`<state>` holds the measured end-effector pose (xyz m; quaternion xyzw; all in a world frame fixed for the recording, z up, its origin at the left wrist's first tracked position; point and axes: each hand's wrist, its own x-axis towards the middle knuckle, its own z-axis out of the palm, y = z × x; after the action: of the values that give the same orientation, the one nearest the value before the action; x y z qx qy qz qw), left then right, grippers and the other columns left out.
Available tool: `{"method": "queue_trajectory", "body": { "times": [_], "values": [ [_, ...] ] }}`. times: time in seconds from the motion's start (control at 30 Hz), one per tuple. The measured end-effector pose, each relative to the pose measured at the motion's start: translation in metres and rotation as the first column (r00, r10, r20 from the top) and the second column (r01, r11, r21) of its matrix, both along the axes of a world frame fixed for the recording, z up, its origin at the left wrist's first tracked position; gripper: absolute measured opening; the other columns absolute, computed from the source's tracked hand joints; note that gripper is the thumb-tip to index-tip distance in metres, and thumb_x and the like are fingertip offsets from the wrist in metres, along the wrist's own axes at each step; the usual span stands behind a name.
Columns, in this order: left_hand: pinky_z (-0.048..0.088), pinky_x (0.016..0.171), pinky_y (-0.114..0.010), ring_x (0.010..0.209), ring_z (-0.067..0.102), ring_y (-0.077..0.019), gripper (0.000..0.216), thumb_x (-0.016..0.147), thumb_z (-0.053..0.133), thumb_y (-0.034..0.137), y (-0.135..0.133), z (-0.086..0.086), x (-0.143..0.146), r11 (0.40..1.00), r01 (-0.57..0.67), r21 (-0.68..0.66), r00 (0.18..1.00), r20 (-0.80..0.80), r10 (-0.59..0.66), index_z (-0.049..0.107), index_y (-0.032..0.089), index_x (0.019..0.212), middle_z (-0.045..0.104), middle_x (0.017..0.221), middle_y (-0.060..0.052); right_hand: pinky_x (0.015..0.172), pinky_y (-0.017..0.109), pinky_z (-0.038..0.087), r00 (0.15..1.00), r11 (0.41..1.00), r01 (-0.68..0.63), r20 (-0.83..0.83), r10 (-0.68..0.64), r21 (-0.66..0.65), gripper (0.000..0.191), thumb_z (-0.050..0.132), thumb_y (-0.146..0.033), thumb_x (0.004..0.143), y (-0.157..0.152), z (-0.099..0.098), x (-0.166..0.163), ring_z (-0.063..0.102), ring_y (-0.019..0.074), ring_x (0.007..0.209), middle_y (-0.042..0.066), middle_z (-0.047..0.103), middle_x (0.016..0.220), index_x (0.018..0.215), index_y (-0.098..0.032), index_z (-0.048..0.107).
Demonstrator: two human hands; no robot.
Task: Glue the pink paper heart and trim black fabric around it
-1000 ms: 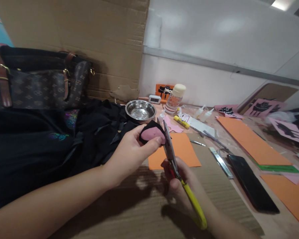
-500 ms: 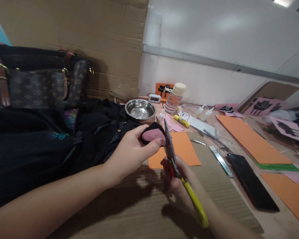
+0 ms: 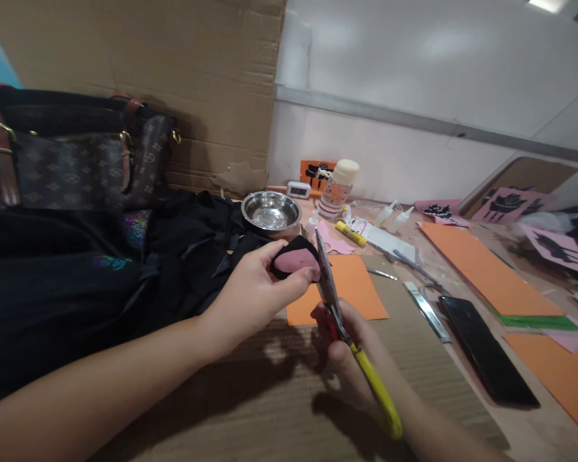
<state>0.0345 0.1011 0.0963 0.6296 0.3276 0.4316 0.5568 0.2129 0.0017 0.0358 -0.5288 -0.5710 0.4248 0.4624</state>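
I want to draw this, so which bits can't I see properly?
All in the head view:
Left hand: some fingertips, hidden behind the pink-and-black paper.
Scissors: one handle, mostly covered by the right hand.
Clock: its digits, too small and blurred to read.
Bag: its left end, cut off by the picture's left edge.

The scissors [image 3: 347, 336] are yellow-handled, with perhaps some red.

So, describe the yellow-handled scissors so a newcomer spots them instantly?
Start at the brown cardboard in the foreground and find the right hand over it. The scissors are in that hand; their bright yellow handle and metal blades set them apart from the black-and-pink piece in the left hand.
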Motion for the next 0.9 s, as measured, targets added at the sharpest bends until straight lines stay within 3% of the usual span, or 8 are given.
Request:
{"method": "queue_trajectory", "body": {
  "times": [0.57, 0.73, 0.9],
  "values": [
    [0.058, 0.083, -0.027, 0.092, 0.074, -0.0188, 0.011, 0.087, 0.072, 0.024, 0.0023, 0.0004, -0.0022, 0.999, 0.044, -0.013, 0.999, 0.013, -0.044, 0.074, 0.019, 0.097, 0.08, 0.097, -0.003, 0.058, 0.028, 0.047, 0.999, 0.999, 0.035, -0.025, -0.036, -0.033, 0.061, 0.071, -0.079, 0.078, 0.0006, 0.0015, -0.0016, 0.048, 0.0169, 0.065, -0.001, 0.053, 0.074, 0.101, -0.023, 0.07],
    [0.057, 0.084, -0.026, 0.095, 0.073, -0.0187, 0.021, 0.087, 0.078, 0.033, 0.0027, -0.0001, -0.002, 0.997, 0.071, -0.044, 0.996, 0.052, -0.068, 0.074, 0.021, 0.104, 0.079, 0.102, -0.003, 0.056, 0.027, 0.047, 0.999, 1.0, 0.021, -0.046, -0.021, -0.008, 0.06, 0.072, -0.08, 0.076, 0.0017, 0.0015, -0.0004, 0.05, 0.0172, 0.064, 0.0, 0.055, 0.075, 0.101, -0.025, 0.069],
    [0.058, 0.079, -0.027, 0.088, 0.072, -0.0191, 0.021, 0.084, 0.081, 0.036, 0.001, 0.0, 0.0002, 0.993, 0.063, -0.103, 0.995, 0.08, -0.055, 0.074, 0.019, 0.092, 0.078, 0.093, -0.004, 0.059, 0.028, 0.048, 0.998, 1.0, 0.025, -0.055, -0.025, 0.006, 0.061, 0.07, -0.08, 0.078, 0.002, 0.0012, -0.0008, 0.05, 0.0171, 0.066, 0.0, 0.055, 0.077, 0.102, -0.024, 0.069]
  ]
}}
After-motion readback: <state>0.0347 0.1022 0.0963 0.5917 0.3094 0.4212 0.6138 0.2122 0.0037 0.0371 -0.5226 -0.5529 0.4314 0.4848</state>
